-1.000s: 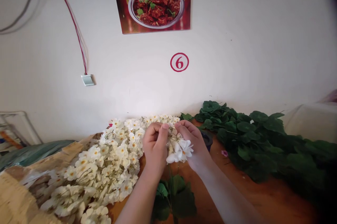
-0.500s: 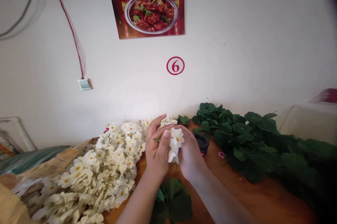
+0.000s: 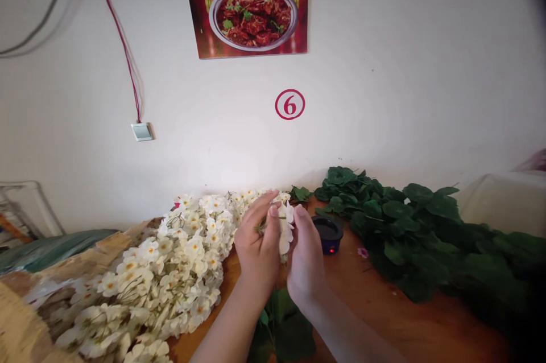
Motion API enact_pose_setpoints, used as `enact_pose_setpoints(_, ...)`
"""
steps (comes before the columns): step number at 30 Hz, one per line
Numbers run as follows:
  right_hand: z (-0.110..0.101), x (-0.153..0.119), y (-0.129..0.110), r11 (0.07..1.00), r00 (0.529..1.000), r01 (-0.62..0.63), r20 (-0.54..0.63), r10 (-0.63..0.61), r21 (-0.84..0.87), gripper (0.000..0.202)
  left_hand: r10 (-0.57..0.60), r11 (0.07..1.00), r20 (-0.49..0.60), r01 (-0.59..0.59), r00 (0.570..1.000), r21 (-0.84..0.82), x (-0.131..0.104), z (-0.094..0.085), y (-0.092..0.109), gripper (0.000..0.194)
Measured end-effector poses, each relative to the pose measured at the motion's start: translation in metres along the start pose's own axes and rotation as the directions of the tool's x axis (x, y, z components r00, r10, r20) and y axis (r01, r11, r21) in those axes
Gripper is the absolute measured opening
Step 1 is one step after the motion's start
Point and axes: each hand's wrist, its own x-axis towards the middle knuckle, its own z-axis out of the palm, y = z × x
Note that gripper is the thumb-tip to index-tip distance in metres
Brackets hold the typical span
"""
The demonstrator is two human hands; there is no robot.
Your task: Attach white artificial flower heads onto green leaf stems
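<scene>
Between my two hands, above the middle of the table, is a white artificial flower sprig (image 3: 285,229). My left hand (image 3: 259,235) is closed around its thin stem, thumb up, with a stem end poking out by the fingers. My right hand (image 3: 306,252) cups the blossoms from the other side, its thumb against the petals; its other fingers are mostly hidden. Below my wrists, dark green leaves (image 3: 292,331) on a stem lie on the table. Whether they join the sprig I cannot tell.
A large heap of white flowers (image 3: 187,260) lies at left beside brown paper (image 3: 21,317). A round dark blue pot with a red light (image 3: 328,235) stands right of my hands. Green leaves (image 3: 409,226) are piled along the right of the wooden table (image 3: 362,312). A small pink flower (image 3: 362,252) lies near them.
My right hand has turned, its thumb now upright against the petals, and the blossoms are more covered. The pot shows more fully. The whole view has shifted slightly.
</scene>
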Motion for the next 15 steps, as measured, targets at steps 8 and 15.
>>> enact_pose_setpoints(8,0.002,-0.002,0.004,0.987,0.993,-0.111,-0.017,0.114,0.116,0.023,-0.175,0.923,0.008,0.167,0.985,-0.348,-0.010,0.012,0.002,0.010)
enact_pose_setpoints(15,0.001,-0.001,0.005,0.942,0.989,-0.142,0.020,0.143,0.302,0.018,-0.300,0.822,0.026,0.272,0.953,-0.500,-0.012,0.014,0.009,0.022)
